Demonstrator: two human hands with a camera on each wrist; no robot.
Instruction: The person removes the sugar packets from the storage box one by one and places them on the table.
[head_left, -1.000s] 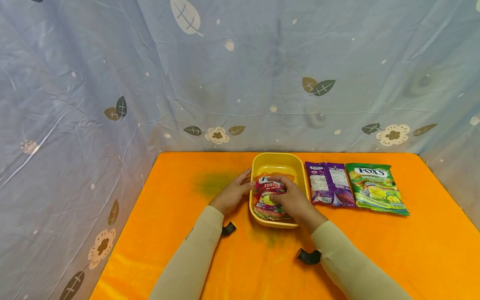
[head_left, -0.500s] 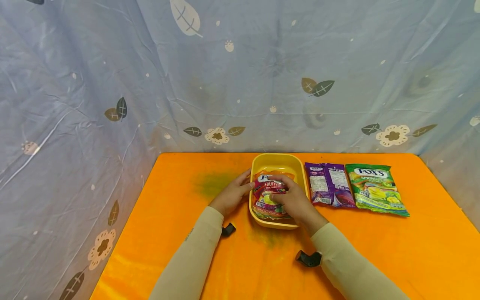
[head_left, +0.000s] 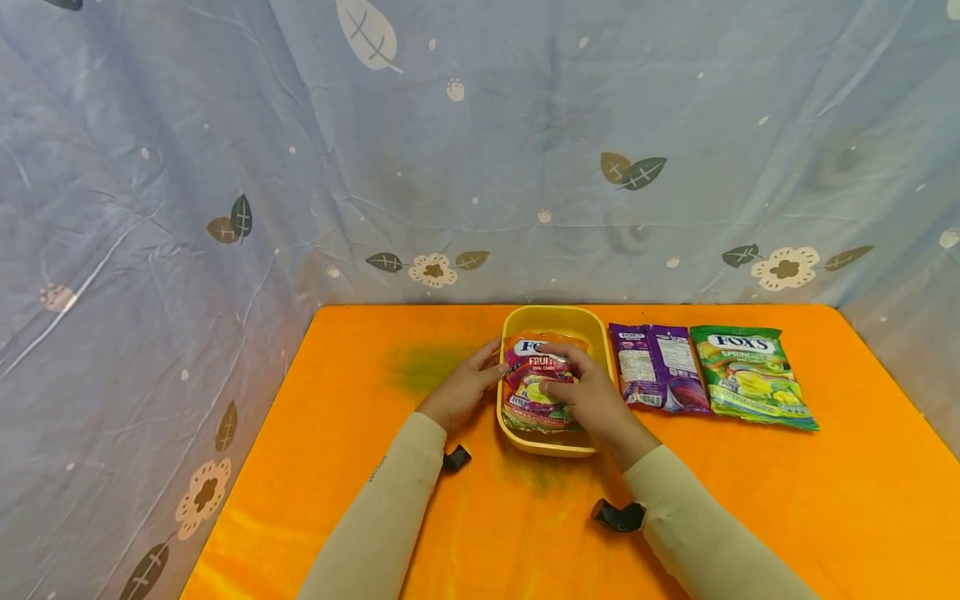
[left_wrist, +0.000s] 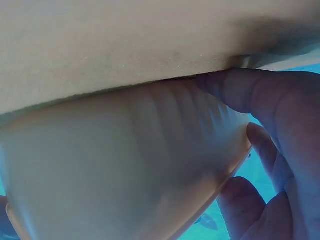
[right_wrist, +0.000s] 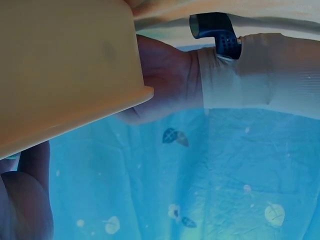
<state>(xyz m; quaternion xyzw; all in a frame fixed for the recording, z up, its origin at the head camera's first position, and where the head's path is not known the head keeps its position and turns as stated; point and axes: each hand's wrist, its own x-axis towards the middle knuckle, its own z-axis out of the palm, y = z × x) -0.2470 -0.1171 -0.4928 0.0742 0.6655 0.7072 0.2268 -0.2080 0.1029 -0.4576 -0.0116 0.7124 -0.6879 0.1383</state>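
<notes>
A yellow plastic tub (head_left: 600, 317) stands between my two hands in the head view. My left hand (head_left: 465, 387) holds its left side, with the thumb at the rim and the fingers along the outer wall, as the left wrist view also shows. Inside lies a red Fox's Fruits candy bag (head_left: 528, 408), with orange wrapper showing at its far edge. Reaching over the right rim, my right hand (head_left: 600, 408) grips this bag between thumb and fingers. The tub's wall (right_wrist: 65, 65) fills the upper left of the right wrist view; the bag is hidden there.
A purple candy bag (head_left: 660, 371) lies back side up just right of the tub. Beside it is a green Fox's candy bag (head_left: 753, 375). Orange cloth (head_left: 517, 542) covers the table, and a patterned grey-blue curtain (head_left: 555, 150) hangs behind and at the sides.
The red candy bag has shifted slightly toward the tub's far end, with my right hand on it. My left hand and the other bags have stayed in place.
</notes>
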